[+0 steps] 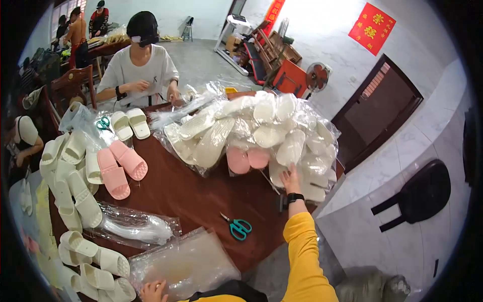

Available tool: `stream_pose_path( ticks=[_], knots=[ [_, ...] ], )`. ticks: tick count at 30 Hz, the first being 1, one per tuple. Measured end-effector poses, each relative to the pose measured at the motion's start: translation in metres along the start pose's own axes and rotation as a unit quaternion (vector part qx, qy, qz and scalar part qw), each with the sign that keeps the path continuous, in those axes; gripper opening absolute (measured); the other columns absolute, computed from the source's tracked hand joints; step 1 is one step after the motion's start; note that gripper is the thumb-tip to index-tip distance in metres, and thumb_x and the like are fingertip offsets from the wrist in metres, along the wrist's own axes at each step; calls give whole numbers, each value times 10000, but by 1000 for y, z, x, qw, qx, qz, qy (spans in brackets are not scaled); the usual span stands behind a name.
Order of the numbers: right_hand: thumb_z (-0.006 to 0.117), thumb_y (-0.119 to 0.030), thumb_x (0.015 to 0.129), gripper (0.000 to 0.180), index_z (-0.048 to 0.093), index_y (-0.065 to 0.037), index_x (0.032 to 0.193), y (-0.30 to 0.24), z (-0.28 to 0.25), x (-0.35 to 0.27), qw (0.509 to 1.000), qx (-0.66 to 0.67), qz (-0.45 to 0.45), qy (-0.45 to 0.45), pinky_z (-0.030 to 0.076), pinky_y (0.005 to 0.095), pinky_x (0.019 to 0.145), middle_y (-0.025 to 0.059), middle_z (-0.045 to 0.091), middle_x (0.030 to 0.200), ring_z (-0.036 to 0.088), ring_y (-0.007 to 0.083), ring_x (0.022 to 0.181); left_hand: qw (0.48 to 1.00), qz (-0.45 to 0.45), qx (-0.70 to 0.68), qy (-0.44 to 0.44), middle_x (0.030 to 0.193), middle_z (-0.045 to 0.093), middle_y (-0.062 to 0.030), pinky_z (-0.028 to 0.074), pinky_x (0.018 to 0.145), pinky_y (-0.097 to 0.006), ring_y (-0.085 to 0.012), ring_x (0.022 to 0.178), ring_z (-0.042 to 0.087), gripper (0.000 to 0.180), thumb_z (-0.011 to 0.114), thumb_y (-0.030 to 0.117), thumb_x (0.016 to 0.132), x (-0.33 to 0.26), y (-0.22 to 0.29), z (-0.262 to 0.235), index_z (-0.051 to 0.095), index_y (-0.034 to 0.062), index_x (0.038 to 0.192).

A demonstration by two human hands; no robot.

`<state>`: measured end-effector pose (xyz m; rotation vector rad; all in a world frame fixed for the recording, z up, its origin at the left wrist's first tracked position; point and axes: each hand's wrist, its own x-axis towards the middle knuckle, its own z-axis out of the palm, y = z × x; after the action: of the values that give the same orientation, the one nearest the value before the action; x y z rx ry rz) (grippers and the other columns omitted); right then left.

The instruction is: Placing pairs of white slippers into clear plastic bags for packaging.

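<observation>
My right hand (290,180) reaches out with its fingers stretched and touches the near side of a heap of cream slippers in clear plastic bags (291,148). A bagged pink pair (247,159) sits low in this heap. My left hand (154,291) is at the lower edge, its fingers apart beside a stack of flat clear plastic bags (187,264); part of it is cut off. Teal-handled scissors (240,229) lie on the brown tabletop (186,201) between my arms. Unbagged pink slippers (114,173) and cream slippers (80,196) are piled on the left.
A bundle of white strips in plastic (136,226) lies left of centre. Across the table sits a person in a white shirt (138,75), near a second pair of scissors (104,124). A black stool (425,194) stands on the right, and a fan (317,76) behind.
</observation>
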<state>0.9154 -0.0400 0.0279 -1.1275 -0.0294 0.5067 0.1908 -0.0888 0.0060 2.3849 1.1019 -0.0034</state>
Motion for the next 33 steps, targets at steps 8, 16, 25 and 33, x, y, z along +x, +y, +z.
stream_pose_path(
  ticks=[8,16,25,33],
  knots=[
    [685,-164,895,304,591,-73,1170,1,36,-8,982,-124,-142,-13,476,286,676,17,630,952,593,160,793,998,-32,-59,0,1321,530,-72,393,1013,-460,-322,1225,454,549,640,191,850,-11,-3,2,526,196,1387],
    [638,-67,909,311,594,-7,1211,-55,66,-160,951,-195,-203,-130,490,263,764,23,642,1050,600,113,900,981,-48,-189,-23,1363,508,-130,290,1044,-638,-370,1300,408,499,651,112,805,10,4,-8,598,238,1286],
    [579,49,723,338,710,-25,1026,-44,217,-409,643,-453,-389,-479,374,278,530,35,489,694,448,148,568,677,-70,-722,124,1294,582,-142,452,1006,-437,-274,1251,519,488,537,365,999,13,23,-20,514,86,1398],
    [676,-180,843,392,602,-67,1212,90,194,-564,265,-235,-318,-880,493,392,856,115,600,1160,596,305,1022,313,6,-941,131,1450,455,-154,378,1082,-514,-305,1348,429,597,433,487,1017,-1,-4,-34,410,108,1477]
  ],
)
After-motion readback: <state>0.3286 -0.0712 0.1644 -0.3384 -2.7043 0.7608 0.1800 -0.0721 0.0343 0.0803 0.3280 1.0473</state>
